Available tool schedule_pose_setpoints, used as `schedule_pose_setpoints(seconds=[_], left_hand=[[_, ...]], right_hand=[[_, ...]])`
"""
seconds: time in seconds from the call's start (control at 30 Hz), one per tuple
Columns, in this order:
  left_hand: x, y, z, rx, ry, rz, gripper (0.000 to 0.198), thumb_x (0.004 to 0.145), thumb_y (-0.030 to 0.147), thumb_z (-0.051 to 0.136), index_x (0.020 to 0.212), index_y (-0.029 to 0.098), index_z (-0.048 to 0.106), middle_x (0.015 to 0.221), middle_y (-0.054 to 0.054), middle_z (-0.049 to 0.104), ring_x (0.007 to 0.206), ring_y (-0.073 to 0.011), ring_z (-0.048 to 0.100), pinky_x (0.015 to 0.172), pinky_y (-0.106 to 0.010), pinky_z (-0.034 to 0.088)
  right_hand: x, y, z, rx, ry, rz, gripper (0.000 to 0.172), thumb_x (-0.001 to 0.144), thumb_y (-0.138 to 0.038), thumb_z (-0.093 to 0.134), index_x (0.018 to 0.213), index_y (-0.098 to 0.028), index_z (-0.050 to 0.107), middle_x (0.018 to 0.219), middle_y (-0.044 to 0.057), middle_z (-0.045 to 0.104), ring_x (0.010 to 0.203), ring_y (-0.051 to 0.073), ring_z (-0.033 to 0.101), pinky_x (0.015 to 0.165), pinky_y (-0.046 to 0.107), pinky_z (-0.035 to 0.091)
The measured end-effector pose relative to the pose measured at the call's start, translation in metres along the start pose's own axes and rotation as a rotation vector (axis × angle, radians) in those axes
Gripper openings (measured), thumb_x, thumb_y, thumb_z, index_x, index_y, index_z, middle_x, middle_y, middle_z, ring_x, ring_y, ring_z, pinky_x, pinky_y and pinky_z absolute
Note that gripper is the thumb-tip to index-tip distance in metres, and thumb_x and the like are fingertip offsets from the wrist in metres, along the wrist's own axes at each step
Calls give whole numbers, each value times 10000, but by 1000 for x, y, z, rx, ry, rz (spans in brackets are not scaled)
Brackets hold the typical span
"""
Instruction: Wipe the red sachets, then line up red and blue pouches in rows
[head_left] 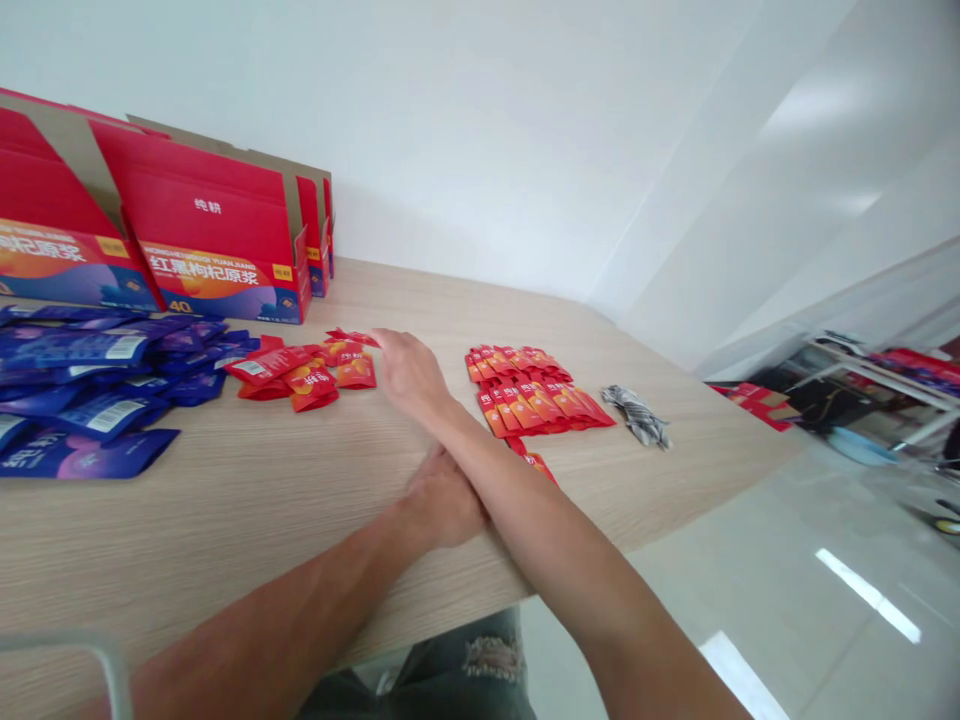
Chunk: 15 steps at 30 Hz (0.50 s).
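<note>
My arms cross over the table, the right forearm on top. My right hand [409,370] is at the right end of a small loose pile of red sachets [307,382], its fingers closed on the edge of a red sachet [351,338]. My left hand [444,500] lies lower, partly under the right forearm, and its fingers are hidden. Just beyond that forearm, a red sachet [540,466] shows partly, close to the left hand. Behind it, more red sachets [532,395] lie overlapping in two neat rows.
Blue pouches [90,370] are heaped at the left. Open red and blue cartons [217,230] stand along the wall behind them. A crumpled striped grey cloth [636,415] lies right of the rows. The wooden table [300,480] ends at the right above a tiled floor.
</note>
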<state>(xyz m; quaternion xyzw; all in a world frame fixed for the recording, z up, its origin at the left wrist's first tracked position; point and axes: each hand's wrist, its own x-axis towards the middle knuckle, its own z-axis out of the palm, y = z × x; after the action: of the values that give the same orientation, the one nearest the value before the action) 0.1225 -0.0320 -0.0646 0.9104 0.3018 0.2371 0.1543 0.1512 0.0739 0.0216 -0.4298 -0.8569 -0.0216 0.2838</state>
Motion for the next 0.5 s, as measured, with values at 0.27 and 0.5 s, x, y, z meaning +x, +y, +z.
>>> schedule_pose_setpoints(seconds=[0.27,0.5], left_hand=[[7,24,-13,133,-71,-56,534,1018,286,570,1549,233,566,1668,-158,501,1569,-360,429,1260,-681,335],[13,38,-4,70,-51,1,478,1024,268,563,1496,240,631,1585,-134,601,1527,-323,498,1259,-590,392]], right_hand=[[-212,47,-118,-135,517,254,296,1087,-257,509,1321,-233,687,1293,96,782,1204,248,743,1043,405,606],[-318,83,-124,-244,134,178,437,1060,-135,456,1401,-272,693,1360,90,764,1236,272,723,1058,495,617]])
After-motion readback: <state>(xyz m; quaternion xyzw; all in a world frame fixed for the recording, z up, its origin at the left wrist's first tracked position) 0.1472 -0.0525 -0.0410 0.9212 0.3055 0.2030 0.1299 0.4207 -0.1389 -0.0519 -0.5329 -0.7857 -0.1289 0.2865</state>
